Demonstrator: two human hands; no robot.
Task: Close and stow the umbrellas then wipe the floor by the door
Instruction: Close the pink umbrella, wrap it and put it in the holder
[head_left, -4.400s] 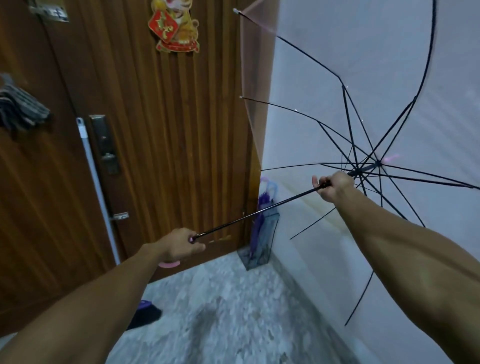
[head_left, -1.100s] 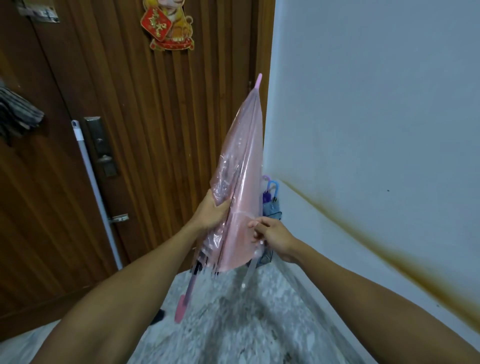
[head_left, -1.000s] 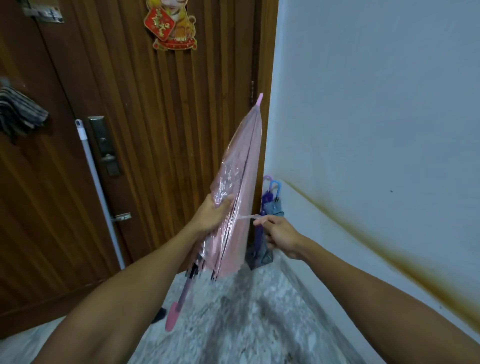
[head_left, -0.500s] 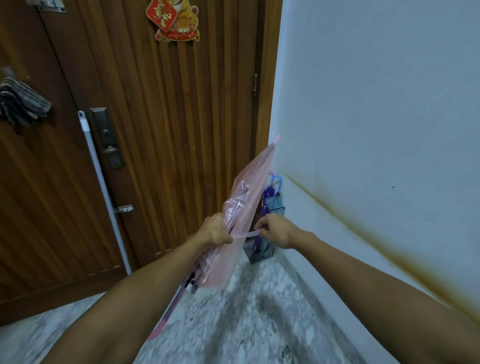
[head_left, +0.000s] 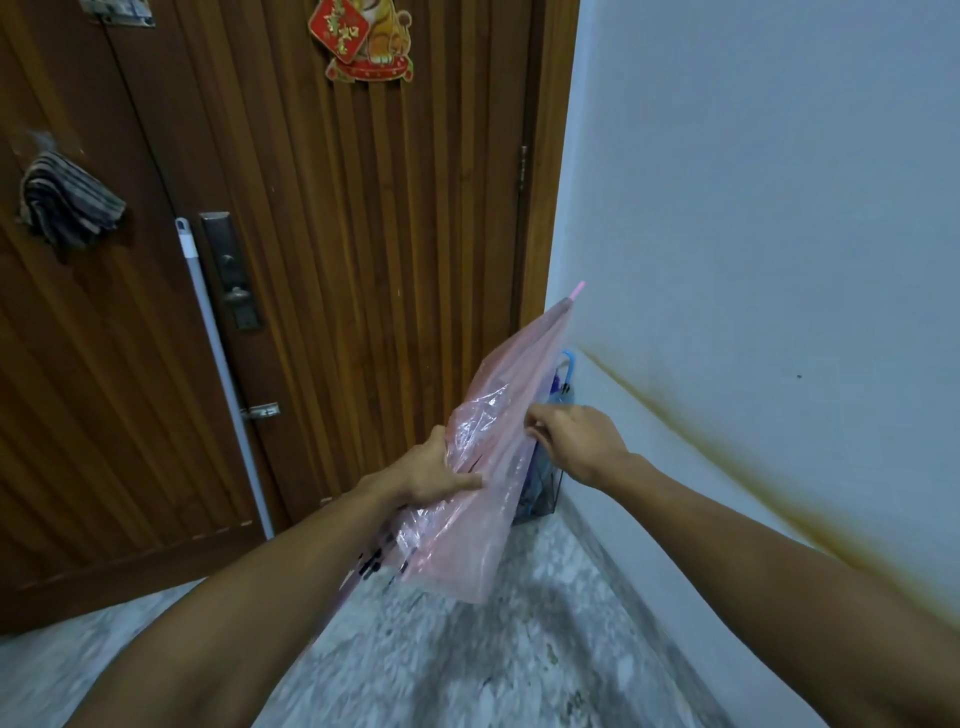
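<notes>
Glossy crinkled plastic umbrella (head_left: 498, 441); ribbed wooden door (head_left: 337, 260); speckled stone floor (head_left: 467, 649)

A ribbed wooden door (head_left: 322, 291) with a metal lock plate (head_left: 231, 270) and a red ornament (head_left: 363, 39) meets a pale wall (head_left: 753, 182) in the corner. A brownish stain (head_left: 727, 452) streaks that wall above the speckled stone floor (head_left: 467, 665). A striped cloth (head_left: 67, 208) hangs left.

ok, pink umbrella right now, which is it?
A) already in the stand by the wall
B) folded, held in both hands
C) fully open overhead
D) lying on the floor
B: the pink umbrella is folded, tip pointing up toward the wall corner; the left hand grips its bunched canopy and the right hand pinches at its side, in front of the umbrella stand.
</notes>
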